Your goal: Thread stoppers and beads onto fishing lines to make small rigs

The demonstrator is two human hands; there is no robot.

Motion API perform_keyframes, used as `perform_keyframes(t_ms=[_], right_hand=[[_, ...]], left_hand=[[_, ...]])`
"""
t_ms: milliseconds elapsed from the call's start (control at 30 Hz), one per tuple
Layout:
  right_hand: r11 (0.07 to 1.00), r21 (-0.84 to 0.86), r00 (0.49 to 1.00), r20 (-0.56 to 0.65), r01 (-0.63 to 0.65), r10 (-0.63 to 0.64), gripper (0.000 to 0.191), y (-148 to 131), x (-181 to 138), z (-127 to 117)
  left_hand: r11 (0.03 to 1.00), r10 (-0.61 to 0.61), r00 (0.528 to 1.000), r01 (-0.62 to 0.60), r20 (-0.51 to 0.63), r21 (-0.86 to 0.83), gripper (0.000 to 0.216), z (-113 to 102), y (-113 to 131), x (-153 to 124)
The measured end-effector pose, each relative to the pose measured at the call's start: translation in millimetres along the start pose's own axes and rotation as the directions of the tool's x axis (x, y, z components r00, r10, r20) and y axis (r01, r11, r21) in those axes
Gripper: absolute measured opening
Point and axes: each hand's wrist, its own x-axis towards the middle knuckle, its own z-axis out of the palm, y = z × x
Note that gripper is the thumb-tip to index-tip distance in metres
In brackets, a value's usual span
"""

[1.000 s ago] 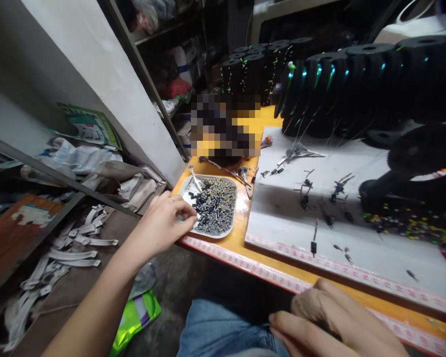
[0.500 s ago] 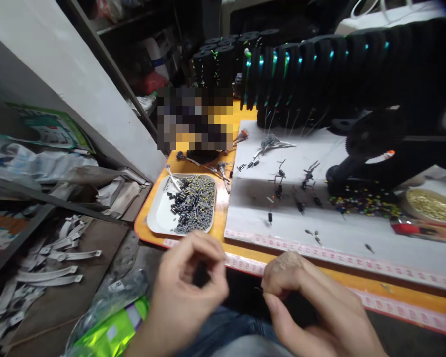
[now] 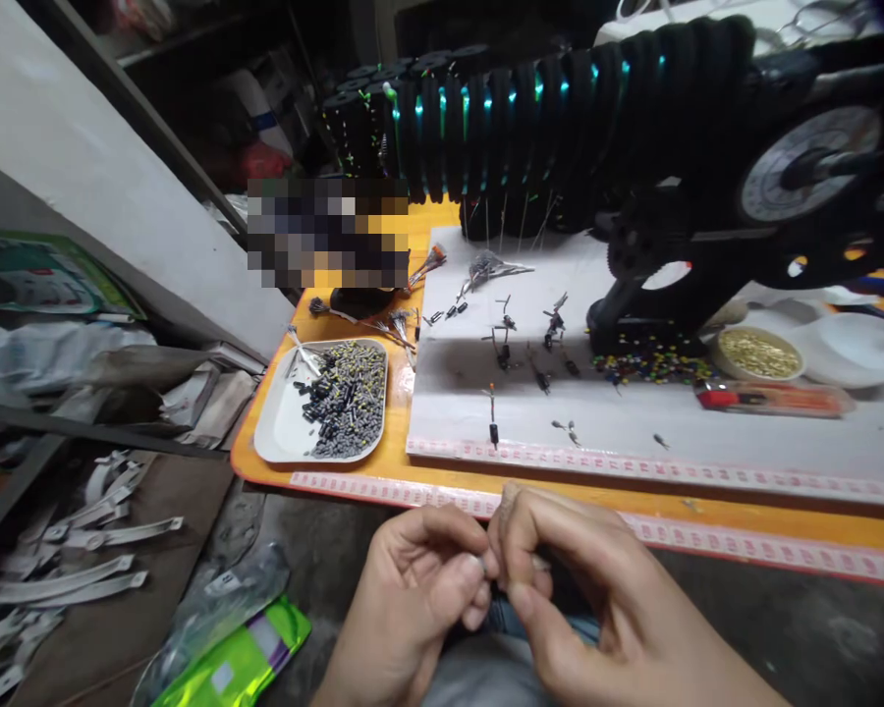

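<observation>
My left hand [image 3: 413, 589] and my right hand [image 3: 581, 599] meet in front of the table's near edge, above my lap. Both are closed in a pinch, fingertips touching around something tiny that I cannot make out. Up and to the left, a white tray [image 3: 280, 432] on the orange table [image 3: 442, 481] holds a heap of small dark cylindrical parts [image 3: 346, 398] with yellow tips. Loose parts with thin wire leads [image 3: 497, 339] lie scattered on the white sheet [image 3: 634, 422] beyond my hands.
A black machine with a row of black discs [image 3: 560, 108] and a dial stands at the back right. A bowl of small gold pieces [image 3: 758, 353], coloured beads [image 3: 648, 365] and a red tool [image 3: 773, 398] lie at right. Cluttered shelves, white straps [image 3: 81, 550] and a green packet [image 3: 236, 663] fill the left.
My left hand left the tray of dark parts and came down to my lap. It now meets my right hand in a pinch. The view has shifted right.
</observation>
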Motion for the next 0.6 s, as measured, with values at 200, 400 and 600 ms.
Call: perform_keyframes(t_ms=[200, 400, 600], right_hand=[[0.999, -0.039, 1.0, -0.001, 0.013, -0.013, 0.021, -1.3, -3.6, -3.9], [0.999, -0.044, 1.0, -0.01, 0.019, -0.02, 0.021, 1.3, -3.3, -1.2], [1.0, -0.018, 1.0, 0.001, 0.02, -0.02, 0.022, 0.1, -3.7, -3.4]], left_hand=[[0.999, -0.014, 0.999, 0.015, -0.05, 0.03, 0.027, 2.2, -0.2, -2.7], [0.999, -0.009, 0.999, 0.012, -0.048, 0.053, 0.029, 1.5, -0.9, -3.9], [0.999, -0.004, 1.0, 0.005, -0.025, 0.045, 0.029, 0.4, -1.2, -3.0]])
